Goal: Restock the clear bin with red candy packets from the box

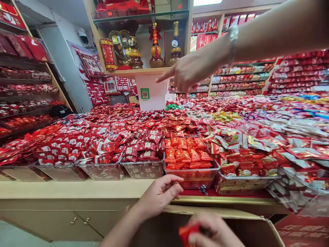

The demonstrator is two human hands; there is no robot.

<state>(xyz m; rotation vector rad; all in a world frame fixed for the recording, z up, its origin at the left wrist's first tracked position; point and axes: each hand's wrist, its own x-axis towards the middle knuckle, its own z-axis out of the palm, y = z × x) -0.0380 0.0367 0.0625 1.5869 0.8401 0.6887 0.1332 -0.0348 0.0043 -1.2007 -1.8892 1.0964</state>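
My left hand (159,196) is loosely curled in front of a clear bin (190,177) of orange-red wrapped packets (183,152). Thumb and fingers are apart, with nothing seen between them. Lower down, over the open cardboard box (246,214), my right hand (212,229) pinches a shiny red wrapped packet (189,234); motion blurs both. The inside of the box is dark, so its contents cannot be made out.
Another person's arm (259,36) reaches in from the upper right, index finger pointing left. Bins of red packets (142,144) line the counter (102,190). A white box with a QR code (154,99) stands behind. Dark clips (203,190) lie by the bin.
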